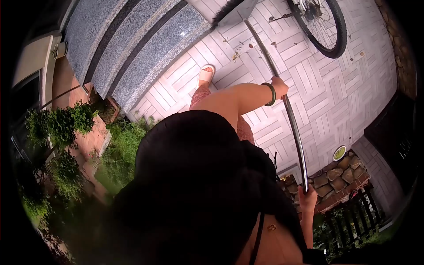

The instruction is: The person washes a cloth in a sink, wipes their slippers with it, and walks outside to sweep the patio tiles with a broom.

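A long shiny metal pole (293, 121) runs from the top of the view down to the lower right. At its upper end is a wide pale head (236, 17) with dark bristles (226, 12) along one side, resting at the tiles beside the granite steps. My left hand (278, 87), with a green bangle at the wrist, is closed around the middle of the pole. Lower down, my right hand (307, 195) grips the pole's near end. Dry leaves (235, 55) lie scattered on the tiles near the head.
Granite steps (154, 57) rise at upper left. A bicycle wheel (324, 26) stands at upper right. My sandalled foot (206, 75) is on the tiled floor (318, 84). Green plants (128, 145) are at left; a stone border (335, 176) and a small round dish (339, 153) are at lower right.
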A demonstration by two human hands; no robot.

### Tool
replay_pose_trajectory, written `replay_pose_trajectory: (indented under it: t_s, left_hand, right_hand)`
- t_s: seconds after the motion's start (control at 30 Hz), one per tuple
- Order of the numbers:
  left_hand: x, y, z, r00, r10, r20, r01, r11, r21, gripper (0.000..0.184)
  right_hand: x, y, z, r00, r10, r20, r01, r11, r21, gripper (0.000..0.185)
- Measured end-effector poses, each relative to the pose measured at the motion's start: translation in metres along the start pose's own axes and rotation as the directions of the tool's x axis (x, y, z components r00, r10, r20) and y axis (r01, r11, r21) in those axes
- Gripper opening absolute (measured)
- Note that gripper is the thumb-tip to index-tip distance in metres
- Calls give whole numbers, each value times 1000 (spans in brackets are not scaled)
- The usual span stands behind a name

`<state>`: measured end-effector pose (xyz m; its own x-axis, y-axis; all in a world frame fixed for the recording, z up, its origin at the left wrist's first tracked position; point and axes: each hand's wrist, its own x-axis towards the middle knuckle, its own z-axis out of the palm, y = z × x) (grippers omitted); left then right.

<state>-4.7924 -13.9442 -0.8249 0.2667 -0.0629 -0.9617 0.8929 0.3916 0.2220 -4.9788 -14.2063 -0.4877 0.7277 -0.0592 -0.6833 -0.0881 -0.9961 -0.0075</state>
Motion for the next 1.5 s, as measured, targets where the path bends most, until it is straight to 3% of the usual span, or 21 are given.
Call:
replay_pose_trajectory:
  t_s: [0.03, 0.07, 0.1, 0.17, 0.2, 0.27, 0.37, 0.43, 0.57, 0.6, 0.67, 0.73, 0.8, 0.83, 0.87, 0.97, 1.0, 1.07, 1.13, 1.37, 1.5]
  left_hand:
    - [16, 21, -10, 985, 36, -166, -50, 996, -80, 29]
    - [-15, 51, -40, 970, 195, -147, -170, 971, 166, 38]
    - [-18, 65, -62, 919, 327, -221, -287, 938, 193, 41]
    - [54, 68, -93, 829, 424, -366, -228, 853, 470, 44]
    - [70, 61, -107, 795, 544, -268, -188, 641, 745, 67]
    - [69, 40, -104, 786, 479, -390, 43, 587, 809, 74]
    - [117, -34, -100, 915, 315, -252, 52, 526, 849, 99]
    - [1, -45, -73, 957, 271, -99, -48, 487, 872, 103]
    - [-31, -110, -10, 992, 39, 118, -125, 348, 929, 107]
    - [-50, -124, 0, 981, 50, 187, -188, 466, 864, 106]
    - [-58, -162, 32, 899, 14, 437, -433, 163, 886, 94]
    - [-83, -201, 64, 959, 8, 284, -263, 402, 877, 73]
    - [-102, -229, 94, 909, -25, 415, -395, 264, 880, 65]
    - [-111, -229, 103, 844, -150, 514, -476, 232, 848, 70]
    - [-98, -252, 123, 831, -139, 538, -510, 194, 838, 113]
    - [-87, -261, 158, 629, -129, 766, -770, 28, 637, 82]
    - [-80, -266, 169, 584, -147, 799, -805, 22, 592, 72]
    - [-95, -259, 184, 597, -102, 796, -802, -56, 595, 66]
    - [-119, -245, 201, 626, -159, 764, -778, -195, 597, 70]
    - [-154, -260, 202, 781, -26, 624, -611, -241, 754, 75]
    - [-150, -266, 157, 863, 30, 505, -504, -29, 863, 74]
  right_hand:
    - [22, -11, 7, 998, -71, -2, 71, 997, 40, 36]
    - [44, -36, 17, 990, -139, -11, 140, 986, 86, 36]
    - [64, -62, 24, 985, -171, 27, 167, 980, 106, 34]
    - [89, -115, 45, 971, -232, 58, 222, 964, 150, 32]
    - [95, -131, 56, 964, -260, 55, 248, 954, 168, 32]
    - [95, -128, 78, 971, -179, 159, 129, 950, 285, 32]
    - [60, -99, 116, 951, -77, 298, -40, 929, 368, 32]
    - [17, -76, 117, 954, -43, 296, -56, 947, 317, 31]
    - [-51, -42, 79, 956, 103, 276, -159, 969, 188, 29]
    - [-66, -26, 70, 938, 183, 293, -226, 967, 118, 29]
    - [-97, 11, 56, 916, 250, 314, -304, 943, 136, 29]
    - [-132, 49, 55, 945, 205, 256, -249, 956, 155, 29]
    - [-162, 87, 57, 962, 198, 187, -228, 961, 159, 29]
    - [-171, 107, 57, 968, 178, 176, -212, 957, 197, 32]
    - [-177, 126, 57, 974, 158, 163, -194, 952, 238, 34]
    - [-183, 182, 47, 968, 179, 177, -207, 965, 159, 41]
    - [-181, 202, 46, 992, 65, 107, -89, 968, 235, 42]
    - [-170, 205, 17, 967, 142, 214, -192, 953, 236, 44]
    - [-171, 245, 14, 990, 29, 138, -52, 984, 170, 45]
    - [-140, 321, 4, 962, -217, 163, 204, 974, 98, 44]
    - [-91, 318, 11, 896, -419, 147, 422, 907, 18, 40]
